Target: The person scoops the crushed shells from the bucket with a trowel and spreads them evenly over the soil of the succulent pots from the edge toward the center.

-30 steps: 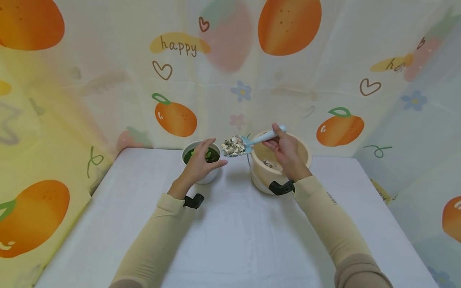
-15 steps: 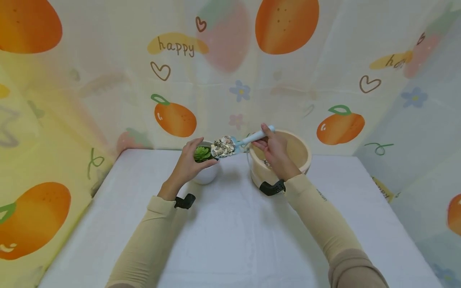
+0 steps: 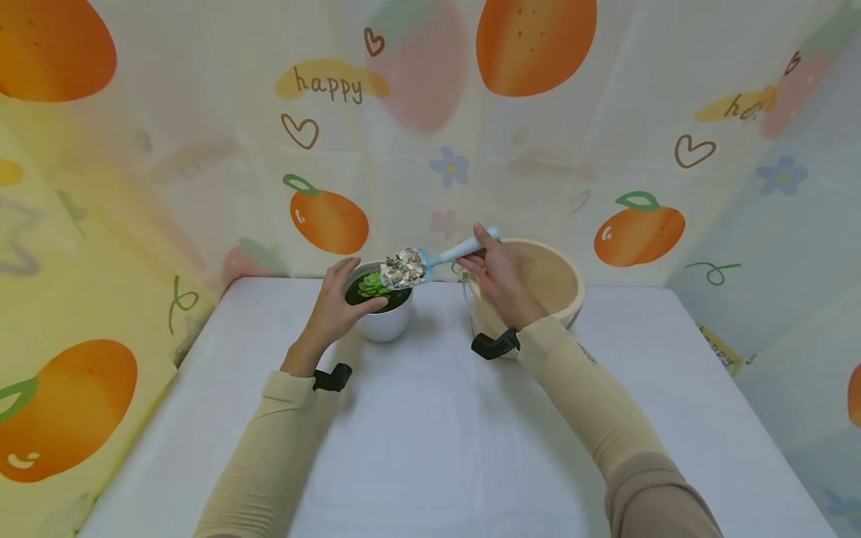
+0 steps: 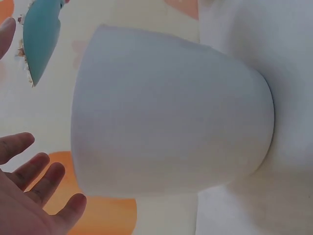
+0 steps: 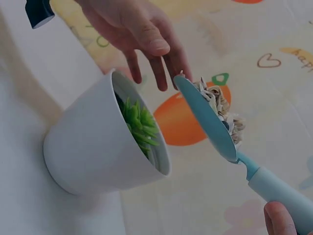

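Observation:
My right hand [image 3: 501, 276] grips the pale blue handle of a small trowel [image 5: 210, 120]. On its blade lies a heap of shells or stone chips [image 3: 402, 269]. The loaded blade hangs above the right part of a white pot [image 4: 171, 112], apart from the rim. Inside that pot a green succulent [image 3: 373, 285] sits in dark soil. My left hand [image 3: 332, 302] is at the left of the pot's rim, thumb and fingers spread, holding nothing. In the right wrist view its fingers [image 5: 156, 73] are near the blade's tip.
A larger cream bucket [image 3: 551, 276] stands on the right behind my right hand, its front partly hidden by the arm. Both containers stand near the back edge of the white table [image 3: 417, 433]. A printed cloth [image 3: 410, 194] hangs close behind them.
My right hand has carried the loaded trowel left, from beside the bucket to over the white pot. My left hand has shifted left, uncovering more of the succulent.

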Tool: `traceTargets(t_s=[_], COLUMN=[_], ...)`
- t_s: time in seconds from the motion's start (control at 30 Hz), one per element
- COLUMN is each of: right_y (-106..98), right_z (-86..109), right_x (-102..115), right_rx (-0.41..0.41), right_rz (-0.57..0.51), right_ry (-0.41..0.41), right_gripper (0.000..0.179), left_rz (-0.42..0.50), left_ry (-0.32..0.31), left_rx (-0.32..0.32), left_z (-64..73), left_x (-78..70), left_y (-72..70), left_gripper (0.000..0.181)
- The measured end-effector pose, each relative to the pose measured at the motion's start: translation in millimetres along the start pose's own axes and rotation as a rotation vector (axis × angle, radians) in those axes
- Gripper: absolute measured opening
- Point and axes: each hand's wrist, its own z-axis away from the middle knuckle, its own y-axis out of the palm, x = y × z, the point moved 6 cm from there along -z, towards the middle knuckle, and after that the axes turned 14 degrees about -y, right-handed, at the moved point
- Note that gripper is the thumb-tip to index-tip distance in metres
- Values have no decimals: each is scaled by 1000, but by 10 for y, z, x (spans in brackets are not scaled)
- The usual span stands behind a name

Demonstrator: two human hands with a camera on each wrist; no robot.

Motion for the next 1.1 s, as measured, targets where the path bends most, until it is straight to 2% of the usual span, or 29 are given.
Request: traceTargets(t_s=[0.23,0.43,0.77,1.1], right_y=[113,184,263,335], right_z=[13,66,81,110], right_x=[-94,-189,-314,-387], right_rx=[-23,-30,-41,-74], right_rz=[19,41,71,90], right_ry=[-14,2,-4,-7], right_gripper=[16,18,19,19], left_rz=[-19,-37,-32,10], left_ry=[-36,-65,-123,-123], left_rx=[-20,-11,41,102], left_z=[-23,-29,-54,-83], left_x=[146,223,378,462], left_y=[-63,-84,-73,-23], left_gripper=[94,98,105,104])
